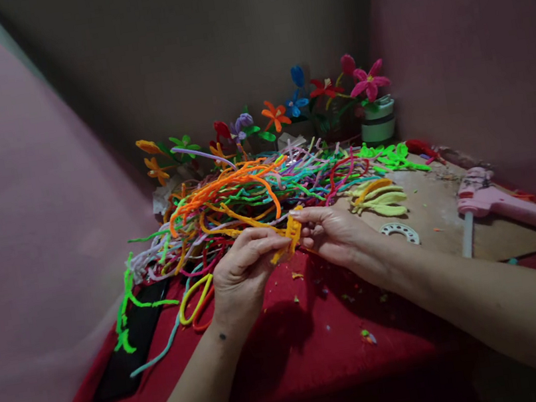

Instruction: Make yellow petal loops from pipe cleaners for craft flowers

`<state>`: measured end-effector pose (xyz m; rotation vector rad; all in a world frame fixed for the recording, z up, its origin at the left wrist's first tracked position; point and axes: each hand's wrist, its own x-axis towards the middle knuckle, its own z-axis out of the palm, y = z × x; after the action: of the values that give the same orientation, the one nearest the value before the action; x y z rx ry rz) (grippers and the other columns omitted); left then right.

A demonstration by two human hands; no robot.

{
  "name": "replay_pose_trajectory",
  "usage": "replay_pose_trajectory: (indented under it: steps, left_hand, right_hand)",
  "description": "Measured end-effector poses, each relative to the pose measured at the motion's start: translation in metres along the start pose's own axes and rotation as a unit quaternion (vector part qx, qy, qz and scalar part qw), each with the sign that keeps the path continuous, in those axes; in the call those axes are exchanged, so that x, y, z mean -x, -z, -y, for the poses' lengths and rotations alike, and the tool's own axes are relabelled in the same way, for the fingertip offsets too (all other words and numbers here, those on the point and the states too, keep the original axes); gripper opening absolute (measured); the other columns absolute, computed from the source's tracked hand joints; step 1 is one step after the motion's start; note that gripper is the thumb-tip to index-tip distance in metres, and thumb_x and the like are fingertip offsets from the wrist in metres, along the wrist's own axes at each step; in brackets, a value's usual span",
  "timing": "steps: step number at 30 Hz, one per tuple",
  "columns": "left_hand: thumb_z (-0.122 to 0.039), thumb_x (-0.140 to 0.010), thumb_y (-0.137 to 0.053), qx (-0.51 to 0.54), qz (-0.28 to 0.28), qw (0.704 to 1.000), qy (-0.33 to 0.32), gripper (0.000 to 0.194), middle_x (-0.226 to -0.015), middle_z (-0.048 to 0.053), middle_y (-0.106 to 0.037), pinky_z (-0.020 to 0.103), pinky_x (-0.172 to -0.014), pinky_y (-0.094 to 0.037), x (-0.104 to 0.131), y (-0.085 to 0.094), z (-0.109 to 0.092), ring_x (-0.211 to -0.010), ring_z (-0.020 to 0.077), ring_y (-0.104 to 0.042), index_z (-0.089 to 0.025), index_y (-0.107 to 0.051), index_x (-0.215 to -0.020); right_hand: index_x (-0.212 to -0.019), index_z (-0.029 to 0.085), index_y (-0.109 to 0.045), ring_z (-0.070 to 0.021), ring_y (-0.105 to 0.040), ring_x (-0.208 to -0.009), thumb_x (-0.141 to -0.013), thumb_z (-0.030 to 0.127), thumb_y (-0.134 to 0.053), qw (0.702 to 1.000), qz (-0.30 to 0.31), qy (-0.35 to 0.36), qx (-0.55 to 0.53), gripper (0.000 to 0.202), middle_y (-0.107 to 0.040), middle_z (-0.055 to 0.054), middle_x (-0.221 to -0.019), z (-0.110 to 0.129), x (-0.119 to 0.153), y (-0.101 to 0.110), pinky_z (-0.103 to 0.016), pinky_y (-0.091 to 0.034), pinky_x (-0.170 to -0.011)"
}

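Note:
Between my two hands is a folded yellow-orange pipe cleaner (293, 232), held above the front of the red cloth. My left hand (248, 264) pinches its lower left end with thumb and fingers. On the other side, my right hand (329, 231) grips its upper right part between thumb and curled fingers. Just behind them lies a big tangled heap of coloured pipe cleaners (247, 194). Pale yellow petal shapes (383, 200), with one orange among them, rest right of my right hand.
Pipe-cleaner flowers (275, 116) stand at the back, some near a green pot (377, 121). A pink glue gun (510, 202) and a white ring-shaped piece (400, 233) lie on a board at right. A black phone-like slab (122, 374) lies left. Scraps dot the red cloth (323, 367).

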<state>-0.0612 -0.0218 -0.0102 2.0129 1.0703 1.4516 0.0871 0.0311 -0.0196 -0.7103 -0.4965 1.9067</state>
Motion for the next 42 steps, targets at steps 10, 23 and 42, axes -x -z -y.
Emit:
replay_pose_trajectory:
  steps: [10, 23, 42]
  left_hand:
    - [-0.012, -0.085, -0.047, -0.052, 0.025, 0.995, -0.082, 0.02, -0.087, 0.004, -0.067, 0.026, -0.07, -0.049, 0.004, 0.005, -0.004, -0.077, 0.014, -0.061, -0.021, -0.065, -0.089]
    - [-0.011, -0.081, -0.053, -0.189, 0.103, 0.971, -0.106, 0.015, -0.079, 0.002, -0.064, 0.021, -0.067, -0.045, -0.001, 0.016, -0.007, -0.072, 0.0113, -0.06, -0.02, -0.062, -0.09]
    - [-0.008, -0.081, -0.043, -0.38, 0.244, 0.877, -0.164, 0.015, -0.077, 0.006, -0.056, 0.027, -0.063, -0.042, 0.002, 0.009, -0.007, -0.071, 0.0155, -0.05, -0.013, -0.056, -0.076]
  right_hand:
    - [-0.055, 0.011, -0.059, -0.0051, -0.041, -0.042, -0.058, 0.015, -0.067, 0.988, 0.069, 0.049, 0.126, 0.009, -0.053, 0.002, -0.049, -0.006, 0.007, 0.002, -0.02, -0.025, -0.038]
    - [-0.05, 0.015, -0.053, -0.0041, -0.036, -0.037, -0.059, 0.021, -0.067, 0.945, 0.06, 0.126, 0.297, 0.017, -0.046, 0.006, -0.042, -0.007, 0.013, -0.002, -0.022, -0.024, -0.04]
    - [-0.053, 0.014, -0.053, -0.0072, -0.038, -0.049, -0.059, 0.017, -0.057, 0.853, 0.02, 0.143, 0.502, 0.008, -0.045, 0.005, -0.049, -0.007, 0.017, -0.003, -0.021, -0.028, -0.046]
